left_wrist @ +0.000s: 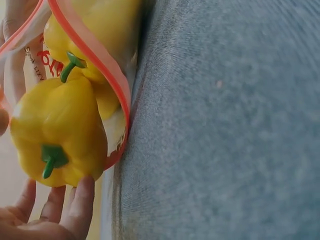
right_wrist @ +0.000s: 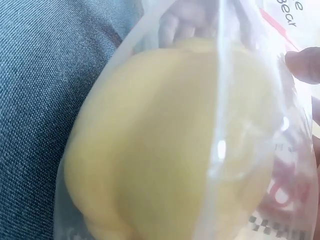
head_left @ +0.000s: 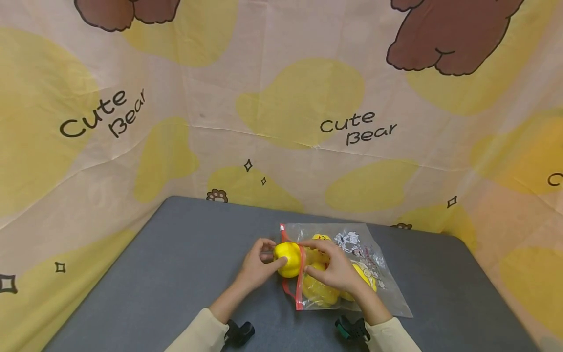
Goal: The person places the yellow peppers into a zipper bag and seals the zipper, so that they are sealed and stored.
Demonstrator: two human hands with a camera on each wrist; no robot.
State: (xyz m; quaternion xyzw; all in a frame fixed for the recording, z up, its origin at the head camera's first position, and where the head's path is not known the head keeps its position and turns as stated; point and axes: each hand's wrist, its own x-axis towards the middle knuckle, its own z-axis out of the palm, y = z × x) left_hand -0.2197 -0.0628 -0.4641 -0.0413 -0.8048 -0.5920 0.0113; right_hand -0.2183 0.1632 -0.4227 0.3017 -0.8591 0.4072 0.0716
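Note:
A yellow bell pepper (head_left: 291,253) with a green stem is at the mouth of a clear plastic bag (head_left: 387,300) with a red-edged opening. My left hand (head_left: 258,261) holds this pepper by its stem-end side, thumb and fingertips against it. In the left wrist view, the pepper (left_wrist: 60,120) sits within the red rim, its stem facing outward. Another yellow pepper (left_wrist: 95,30) lies deeper in the bag. My right hand (head_left: 336,266) grips the bag near its opening, fingers at the red edge. Through cloudy film, the right wrist view shows a large yellow pepper (right_wrist: 150,150).
The bag lies on a grey table (head_left: 211,230), with more yellow items inside, partly hidden by my right hand. A patterned cloth (head_left: 281,107) with bear prints hangs behind the table. Black wrist devices (head_left: 241,333) show near both sleeves.

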